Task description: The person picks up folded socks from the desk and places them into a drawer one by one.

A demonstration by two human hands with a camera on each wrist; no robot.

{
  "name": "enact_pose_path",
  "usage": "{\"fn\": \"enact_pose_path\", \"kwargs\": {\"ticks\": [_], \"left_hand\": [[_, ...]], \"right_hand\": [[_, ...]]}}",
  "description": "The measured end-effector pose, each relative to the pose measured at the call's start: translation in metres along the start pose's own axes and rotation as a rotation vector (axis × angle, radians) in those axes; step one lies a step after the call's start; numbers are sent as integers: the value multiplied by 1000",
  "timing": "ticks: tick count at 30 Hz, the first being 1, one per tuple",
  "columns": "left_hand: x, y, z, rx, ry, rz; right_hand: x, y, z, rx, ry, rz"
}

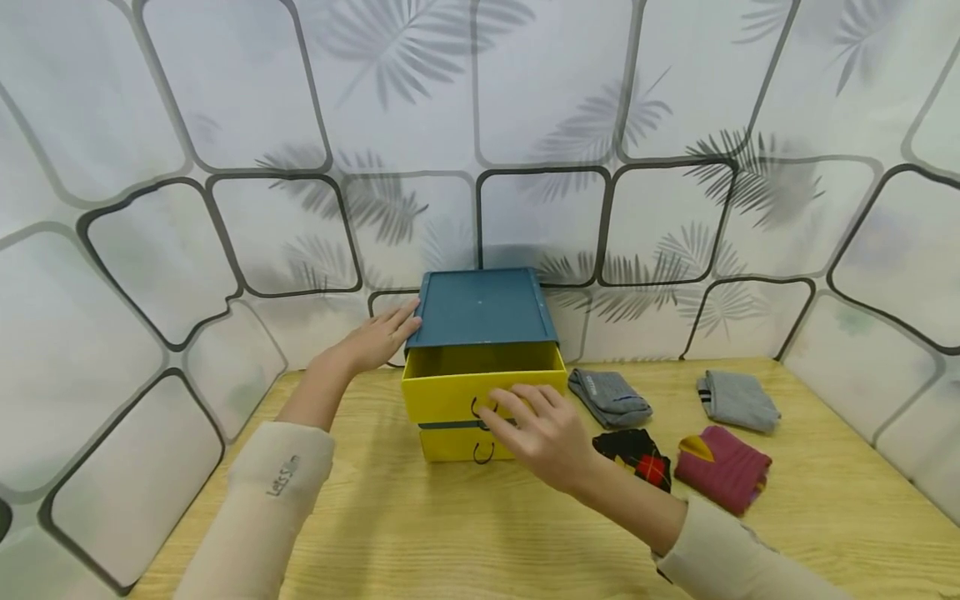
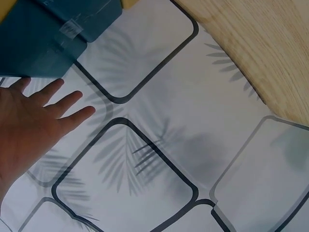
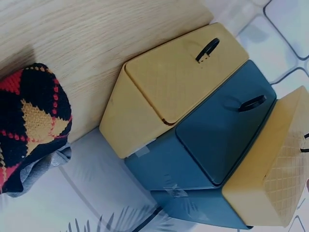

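A small chest of drawers (image 1: 480, 304) with a blue top stands against the back wall covering. Its top yellow drawer (image 1: 442, 400) is pulled partway out and its visible inside is bare. My left hand (image 1: 378, 337) has its fingers stretched out against the upper left edge of the chest. In front of the top drawer is my right hand (image 1: 543, 433), fingers loosely bent, thumb tip close by the black ring handle (image 1: 474, 407). The right wrist view shows a blue middle drawer (image 3: 227, 125) and a yellow bottom drawer (image 3: 186, 72), both pushed in.
Right of the chest lie folded fabric pieces resembling socks: a dark grey one (image 1: 609, 398), a light grey one (image 1: 738, 402), a maroon one (image 1: 723, 471) and a black-red patterned one (image 1: 637, 454), partly behind my right arm. Patterned covering (image 1: 540, 108) surrounds the wooden table (image 1: 420, 533).
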State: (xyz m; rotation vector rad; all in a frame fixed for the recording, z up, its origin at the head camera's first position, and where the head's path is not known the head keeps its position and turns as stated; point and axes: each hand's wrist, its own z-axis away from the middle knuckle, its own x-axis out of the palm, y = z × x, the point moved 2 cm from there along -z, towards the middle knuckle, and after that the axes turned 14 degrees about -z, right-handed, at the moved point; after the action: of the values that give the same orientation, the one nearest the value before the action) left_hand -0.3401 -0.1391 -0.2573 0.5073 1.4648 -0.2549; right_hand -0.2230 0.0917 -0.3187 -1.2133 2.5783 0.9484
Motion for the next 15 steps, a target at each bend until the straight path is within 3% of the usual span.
{"fn": "enact_pose_path", "kwargs": {"ticks": [15], "left_hand": [[1,-1,1,-10,18,14]], "right_hand": [[-15,-14,-4,9,25,-41]]}}
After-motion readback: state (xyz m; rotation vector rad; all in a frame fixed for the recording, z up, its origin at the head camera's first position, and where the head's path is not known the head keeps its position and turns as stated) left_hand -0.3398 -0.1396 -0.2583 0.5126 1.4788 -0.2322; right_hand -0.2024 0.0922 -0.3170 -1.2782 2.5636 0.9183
